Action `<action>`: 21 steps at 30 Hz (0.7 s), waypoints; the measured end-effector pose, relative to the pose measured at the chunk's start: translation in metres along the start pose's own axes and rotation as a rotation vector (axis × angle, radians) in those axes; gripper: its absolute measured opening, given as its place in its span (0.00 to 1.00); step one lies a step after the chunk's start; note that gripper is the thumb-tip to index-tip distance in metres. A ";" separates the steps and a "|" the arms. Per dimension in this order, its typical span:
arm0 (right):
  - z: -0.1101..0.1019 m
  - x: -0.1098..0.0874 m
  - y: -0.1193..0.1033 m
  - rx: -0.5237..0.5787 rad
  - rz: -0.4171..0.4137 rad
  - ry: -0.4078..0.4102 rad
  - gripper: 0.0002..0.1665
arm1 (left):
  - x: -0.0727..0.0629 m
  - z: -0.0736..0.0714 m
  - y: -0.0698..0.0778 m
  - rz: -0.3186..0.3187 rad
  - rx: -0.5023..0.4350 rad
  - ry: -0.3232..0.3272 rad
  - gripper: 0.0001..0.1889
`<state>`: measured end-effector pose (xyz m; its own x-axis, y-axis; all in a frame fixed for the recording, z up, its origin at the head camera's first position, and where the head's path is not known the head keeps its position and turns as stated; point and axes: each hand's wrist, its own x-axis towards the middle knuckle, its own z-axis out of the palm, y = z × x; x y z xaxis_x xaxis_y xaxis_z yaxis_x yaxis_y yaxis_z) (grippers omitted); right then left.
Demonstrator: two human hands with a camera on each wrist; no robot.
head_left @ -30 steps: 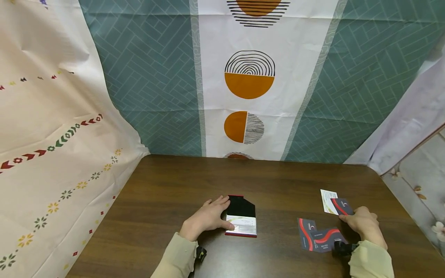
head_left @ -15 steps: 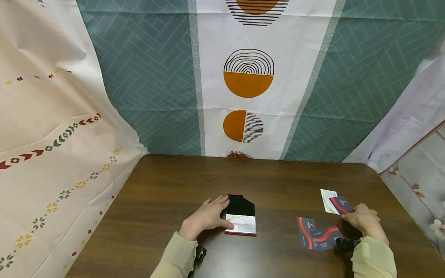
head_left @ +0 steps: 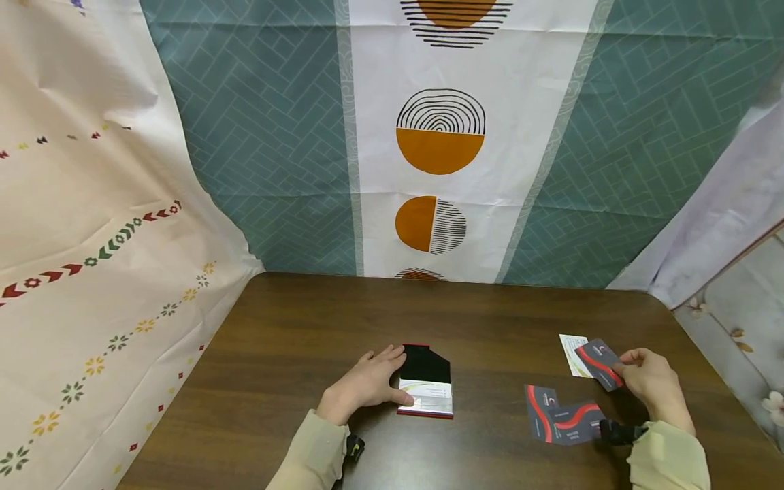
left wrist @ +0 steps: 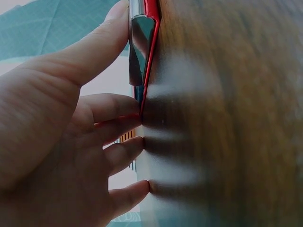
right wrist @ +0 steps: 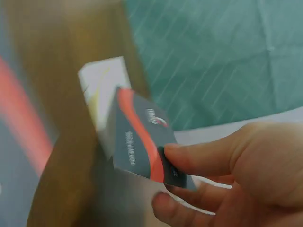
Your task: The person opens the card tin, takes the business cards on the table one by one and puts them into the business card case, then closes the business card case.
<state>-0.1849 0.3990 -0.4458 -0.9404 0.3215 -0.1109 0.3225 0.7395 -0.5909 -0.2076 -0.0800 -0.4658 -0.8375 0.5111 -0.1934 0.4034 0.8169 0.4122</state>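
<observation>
- We see the left hand (head_left: 366,382) at the left side of a red-edged business card holder (head_left: 425,367), which lies on the wooden table (head_left: 478,320) near its middle.
- Left fingers: spread apart, their tips down at the tabletop in the left wrist view; the thumb rests on the holder's near end, by a shiny silver strip.
- Holder: we note a black panel with a cut corner on the far half, and a white printed card (head_left: 429,389) in the near half.
- The right hand (head_left: 655,382) is well to the right; its thumb and fingers are clamped on the near right corner of a dark grey business card with a red wavy stripe (head_left: 597,361), thumb on the printed face.
- The gripped card is tilted and partly covers a white business card (head_left: 572,350) on the table; we cannot tell whether the two touch.
- Nearer to us, two more dark grey cards lie overlapping, one upright card (head_left: 540,412) and one sideways card (head_left: 578,425).
- Behind the table we record a teal and white cloth (head_left: 465,224).
</observation>
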 end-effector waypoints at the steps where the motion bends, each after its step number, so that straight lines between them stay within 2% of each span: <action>1: -0.001 0.000 -0.004 0.018 -0.009 0.005 0.17 | 0.000 0.000 0.000 -0.002 -0.002 -0.001 0.46; 7: 0.000 -0.008 -0.036 0.147 -0.090 -0.053 0.17 | 0.000 0.000 0.000 -0.005 -0.005 -0.005 0.47; 10: 0.007 -0.015 -0.054 0.185 -0.153 -0.047 0.16 | 0.000 0.000 0.000 -0.002 -0.006 -0.004 0.47; 13: 0.016 -0.020 -0.072 0.221 -0.204 -0.044 0.13 | 0.000 0.000 0.000 -0.004 -0.009 -0.005 0.47; 21: 0.049 -0.026 -0.121 0.342 -0.253 -0.072 0.09 | 0.001 0.000 0.001 -0.001 -0.013 -0.008 0.47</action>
<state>-0.2043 0.2722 -0.4110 -0.9943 0.1037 0.0233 0.0375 0.5472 -0.8361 -0.2074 -0.0786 -0.4658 -0.8349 0.5124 -0.2009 0.3974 0.8139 0.4239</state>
